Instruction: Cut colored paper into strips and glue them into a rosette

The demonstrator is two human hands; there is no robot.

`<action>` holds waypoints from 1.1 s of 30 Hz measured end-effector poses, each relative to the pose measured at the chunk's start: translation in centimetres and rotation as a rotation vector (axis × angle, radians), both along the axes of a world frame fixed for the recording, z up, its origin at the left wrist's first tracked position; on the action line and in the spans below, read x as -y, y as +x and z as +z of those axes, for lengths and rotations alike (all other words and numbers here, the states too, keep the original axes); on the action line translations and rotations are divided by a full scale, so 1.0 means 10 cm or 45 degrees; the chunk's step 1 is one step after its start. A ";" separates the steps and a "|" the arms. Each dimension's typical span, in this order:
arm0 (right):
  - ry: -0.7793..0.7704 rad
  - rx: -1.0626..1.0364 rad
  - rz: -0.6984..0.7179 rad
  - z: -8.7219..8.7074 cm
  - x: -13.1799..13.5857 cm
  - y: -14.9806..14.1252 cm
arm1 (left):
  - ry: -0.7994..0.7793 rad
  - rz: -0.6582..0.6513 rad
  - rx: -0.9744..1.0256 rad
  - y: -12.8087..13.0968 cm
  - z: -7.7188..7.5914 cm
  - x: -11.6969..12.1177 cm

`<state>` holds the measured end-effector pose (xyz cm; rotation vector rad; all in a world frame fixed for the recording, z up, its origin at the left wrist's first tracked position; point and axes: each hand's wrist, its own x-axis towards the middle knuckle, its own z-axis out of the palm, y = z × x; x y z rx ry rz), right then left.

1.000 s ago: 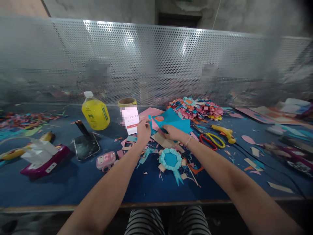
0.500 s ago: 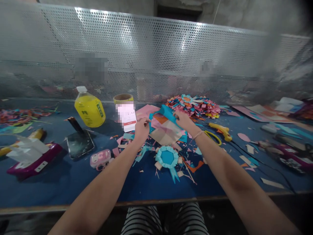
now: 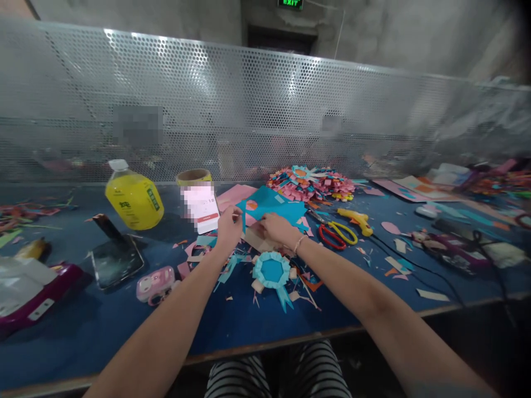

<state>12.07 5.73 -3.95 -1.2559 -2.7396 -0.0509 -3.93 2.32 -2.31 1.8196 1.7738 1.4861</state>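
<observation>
My left hand (image 3: pixel 229 224) pinches the left edge of a stack of coloured paper sheets (image 3: pixel 271 205), teal on top with pink and tan beneath. My right hand (image 3: pixel 277 228) rests closed on the tan sheets at the stack's near edge. The stack lies flat on the blue table (image 3: pixel 124 309). Just in front of both hands lies a light-blue paper rosette (image 3: pixel 271 271) with ribbon tails, among paper scraps. Red and yellow scissors (image 3: pixel 335 235) and a yellow glue gun (image 3: pixel 352 219) lie to the right of my right hand.
A yellow bottle (image 3: pixel 133 198), a tape roll (image 3: pixel 193 177), a white phone (image 3: pixel 202 208), a dark phone (image 3: pixel 117 260) and a small pink gadget (image 3: pixel 156 282) sit on the left. A heap of paper rosettes (image 3: pixel 311 184) lies behind. A perforated metal screen (image 3: pixel 265 110) closes the back.
The sheets were lifted and turned half a second ago; now they lie flat again, teal side up. My right hand came back down to the near edge. The camera tilted upward.
</observation>
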 end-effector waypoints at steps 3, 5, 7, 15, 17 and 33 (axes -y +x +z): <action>0.066 0.049 0.010 0.03 0.02 -0.01 | -0.010 -0.045 -0.001 0.01 0.00 -0.01; 0.097 0.047 0.021 0.05 0.02 -0.01 | -0.012 -0.063 -0.009 0.02 0.00 -0.01; 0.131 0.008 0.019 0.10 0.00 0.01 | -0.008 -0.070 -0.013 0.02 0.01 0.00; -0.123 -0.586 -0.253 0.46 -0.11 0.59 | -0.046 -0.081 0.030 0.03 0.01 -0.04; -0.285 -0.553 -0.310 0.46 -0.09 0.76 | -0.129 -0.133 0.039 0.03 -0.02 -0.06; -0.077 -0.131 -0.744 -0.02 -0.24 1.17 | -0.306 -0.435 0.232 0.06 -0.15 -0.07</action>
